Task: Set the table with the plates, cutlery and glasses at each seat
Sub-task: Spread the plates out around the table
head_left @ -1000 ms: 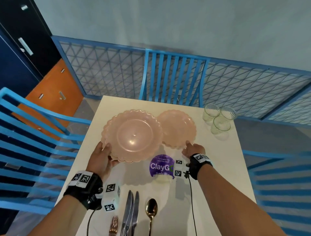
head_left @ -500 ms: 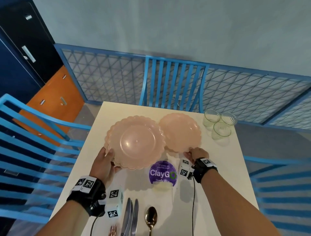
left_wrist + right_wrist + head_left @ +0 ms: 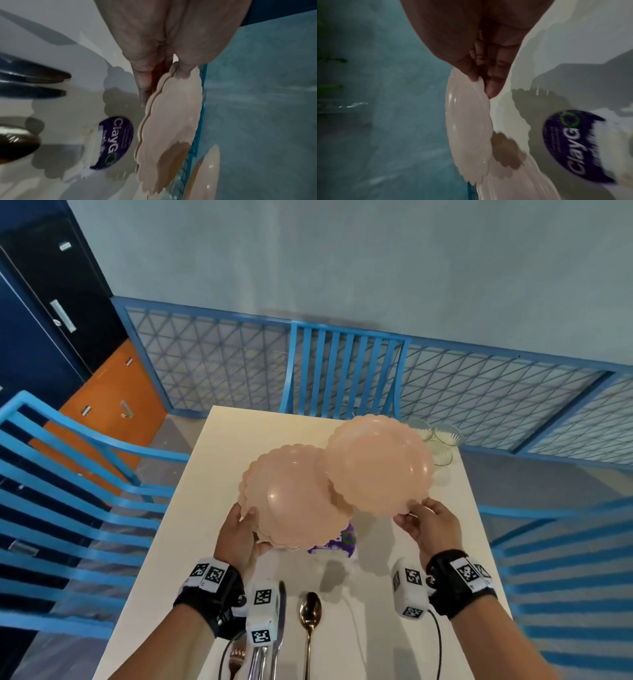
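From the head camera, both hands hold pink scalloped plates above the white table (image 3: pixel 455 508). The left hand (image 3: pixel 239 534) grips the near-left rim of a stack of plates (image 3: pixel 294 498), thumb on top and fingers beneath. The right hand (image 3: pixel 430 525) pinches the near edge of a single plate (image 3: pixel 378 463), which is tilted up and overlaps the right side of the stack. Behind the single plate, three clear glasses (image 3: pixel 442 440) stand close together near the far right corner of the table. A purple-labelled tub (image 3: pixel 337 541) sits on the table, partly hidden under the stack. At the near edge lie a fork (image 3: pixel 236 659), knives (image 3: pixel 279 628) and a gold spoon (image 3: pixel 310 618), side by side. Blue slatted chairs (image 3: pixel 342 371) stand at the far, left and right sides of the table.

The left wrist camera shows the thumb (image 3: pixel 192 54) pressed on the top of the stack's rim and fingers (image 3: pixel 142 75) underneath; at least two plate edges are visible. The tub lid reads "ClayGo" (image 3: pixel 116 142), with the knife tips (image 3: pixel 42 83) and the spoon bowl (image 3: pixel 17 144) further left.

The right wrist camera shows the thumb and fingers (image 3: pixel 493 81) clamped on the single plate's scalloped rim (image 3: pixel 467 128), clear of the table; the tub (image 3: pixel 570 146) lies to the right, blurred.
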`<state>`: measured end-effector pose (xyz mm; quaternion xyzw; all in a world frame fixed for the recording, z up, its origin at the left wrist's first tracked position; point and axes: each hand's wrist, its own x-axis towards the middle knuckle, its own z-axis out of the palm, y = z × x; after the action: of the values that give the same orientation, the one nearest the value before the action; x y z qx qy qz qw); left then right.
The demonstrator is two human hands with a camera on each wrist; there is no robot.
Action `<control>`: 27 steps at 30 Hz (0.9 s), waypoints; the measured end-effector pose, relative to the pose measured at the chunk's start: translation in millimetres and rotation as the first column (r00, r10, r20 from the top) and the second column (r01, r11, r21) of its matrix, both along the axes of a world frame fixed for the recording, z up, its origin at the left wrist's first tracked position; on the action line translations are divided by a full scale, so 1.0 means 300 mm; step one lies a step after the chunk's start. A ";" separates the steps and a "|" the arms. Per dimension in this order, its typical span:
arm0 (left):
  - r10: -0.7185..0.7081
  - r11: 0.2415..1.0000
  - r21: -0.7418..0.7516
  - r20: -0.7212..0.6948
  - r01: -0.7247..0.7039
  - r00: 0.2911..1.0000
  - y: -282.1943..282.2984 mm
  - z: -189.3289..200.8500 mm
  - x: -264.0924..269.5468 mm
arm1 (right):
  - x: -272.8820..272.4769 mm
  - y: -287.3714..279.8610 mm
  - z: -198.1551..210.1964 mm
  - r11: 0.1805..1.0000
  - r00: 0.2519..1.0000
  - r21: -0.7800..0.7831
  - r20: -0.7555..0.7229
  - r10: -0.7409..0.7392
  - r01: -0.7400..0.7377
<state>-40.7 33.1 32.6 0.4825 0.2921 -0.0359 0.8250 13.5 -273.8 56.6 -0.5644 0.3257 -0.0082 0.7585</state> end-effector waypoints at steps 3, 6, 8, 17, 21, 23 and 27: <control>-0.052 0.999 -0.004 0.010 0.052 0.999 -0.070 0.022 -0.048 | -0.108 0.020 0.019 0.999 0.999 0.022 0.002 0.039 -0.039; -0.107 0.994 -0.010 0.022 0.108 0.994 -0.153 0.045 -0.089 | -0.205 0.013 0.019 0.998 0.998 0.014 -0.029 0.061 -0.061; -0.148 0.989 -0.011 0.019 0.148 0.989 -0.212 0.038 -0.113 | -0.264 -0.015 0.000 0.998 0.997 0.003 -0.052 0.056 -0.055; -0.190 0.980 0.055 -0.023 0.191 0.982 -0.451 -0.073 -0.159 | -0.459 -0.322 -0.151 0.996 0.987 -0.038 -0.138 -0.084 0.080; -0.154 0.986 0.068 -0.001 0.154 0.988 -0.508 -0.082 -0.116 | -0.520 -0.462 -0.237 0.983 0.961 -0.111 -0.223 -0.166 0.144; -0.145 0.986 0.078 0.003 0.145 0.989 -0.537 -0.082 -0.092 | -0.543 -0.508 -0.281 0.978 0.946 -0.138 -0.262 -0.190 0.158; -0.135 0.986 0.101 -0.015 0.136 0.991 -0.583 -0.097 -0.055 | -0.596 -0.551 -0.356 0.973 0.917 -0.175 -0.344 -0.203 0.150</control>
<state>-57.2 -141.7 3.5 0.5426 0.2634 -0.0787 0.7937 -165.2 -439.2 -50.1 -0.5782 0.5070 0.0029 0.6392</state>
